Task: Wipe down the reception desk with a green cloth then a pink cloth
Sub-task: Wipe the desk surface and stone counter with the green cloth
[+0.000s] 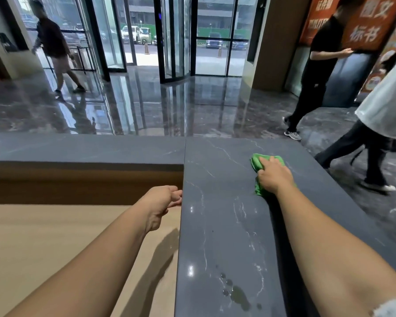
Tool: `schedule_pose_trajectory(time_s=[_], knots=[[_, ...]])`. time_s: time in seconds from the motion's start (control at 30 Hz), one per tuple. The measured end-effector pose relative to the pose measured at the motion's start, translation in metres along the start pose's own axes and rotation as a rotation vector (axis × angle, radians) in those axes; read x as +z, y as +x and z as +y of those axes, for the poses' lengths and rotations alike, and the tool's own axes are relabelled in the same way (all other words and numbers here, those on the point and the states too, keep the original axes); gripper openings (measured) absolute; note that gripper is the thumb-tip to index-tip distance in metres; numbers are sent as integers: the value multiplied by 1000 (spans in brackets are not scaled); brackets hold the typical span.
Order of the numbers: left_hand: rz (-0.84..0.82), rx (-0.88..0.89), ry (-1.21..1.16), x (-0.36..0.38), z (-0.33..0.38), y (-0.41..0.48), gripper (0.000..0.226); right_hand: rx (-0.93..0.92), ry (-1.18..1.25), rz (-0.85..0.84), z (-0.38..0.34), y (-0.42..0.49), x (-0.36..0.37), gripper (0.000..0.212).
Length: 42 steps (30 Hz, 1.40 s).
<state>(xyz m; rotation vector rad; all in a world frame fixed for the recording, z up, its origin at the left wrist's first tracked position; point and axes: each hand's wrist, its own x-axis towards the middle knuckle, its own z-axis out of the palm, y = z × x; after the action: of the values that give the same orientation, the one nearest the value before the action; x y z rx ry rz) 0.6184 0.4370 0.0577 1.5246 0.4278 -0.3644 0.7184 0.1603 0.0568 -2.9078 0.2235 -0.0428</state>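
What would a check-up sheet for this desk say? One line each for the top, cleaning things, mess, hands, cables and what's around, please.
Surface: glossy dark grey veined stone desk top, water droplets near the front.
Job's things: crumpled green cloth lying on the desk top; pink cloth not seen.
Clutter: nothing seen.
Hands: right hand grips the green cloth; left hand loosely curled at the desk edge, holding nothing.
Cables: nothing seen.
Surroundings: shiny dark lobby floor, glass revolving door, people walking past.

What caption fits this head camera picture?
Right hand holds a crumpled green cloth down on the dark grey veined stone desk; left hand by its edge.
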Motion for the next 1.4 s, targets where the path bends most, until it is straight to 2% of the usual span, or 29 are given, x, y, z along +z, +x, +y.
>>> schedule_pose_trajectory(time_s=[0.07, 0.17, 0.23, 0.4, 0.5, 0.6, 0.67, 0.87, 1.0, 1.13, 1.27, 1.4], knots=[[-11, -6, -24, -3, -2, 2, 35, 29, 15, 12, -13, -5, 1, 45], [40, -37, -136, -5, -3, 3, 21, -57, 32, 13, -52, -25, 7, 38], [34, -58, -242, -4, -5, 1, 27, -143, 51, 20, -86, -48, 17, 40], [-17, -129, -484, -2, -12, -20, 56, -378, 66, 4, -164, -107, 45, 43], [-16, -118, -667, -1, -18, -38, 56, -482, 30, -54, -175, -126, 51, 49], [-1, -126, -602, -1, -20, -49, 69, -555, 33, -96, -159, -126, 45, 52], [23, -132, -532, 3, -18, -58, 71, -533, 43, -89, -132, -117, 37, 55], [87, -120, -508, 11, -25, -83, 70, -249, 7, -49, -14, -93, 5, 55], [68, -121, -495, 14, -32, -90, 72, -102, 23, -41, 18, -96, -10, 56], [47, -97, -496, 13, -37, -95, 73, -59, 25, 10, -22, -120, -4, 43], [8, -92, -546, 9, -41, -100, 75, -247, 101, 4, -107, -171, 21, 35], [-76, -96, -719, 5, -53, -108, 80, -413, 103, -25, -156, -209, 41, 41]])
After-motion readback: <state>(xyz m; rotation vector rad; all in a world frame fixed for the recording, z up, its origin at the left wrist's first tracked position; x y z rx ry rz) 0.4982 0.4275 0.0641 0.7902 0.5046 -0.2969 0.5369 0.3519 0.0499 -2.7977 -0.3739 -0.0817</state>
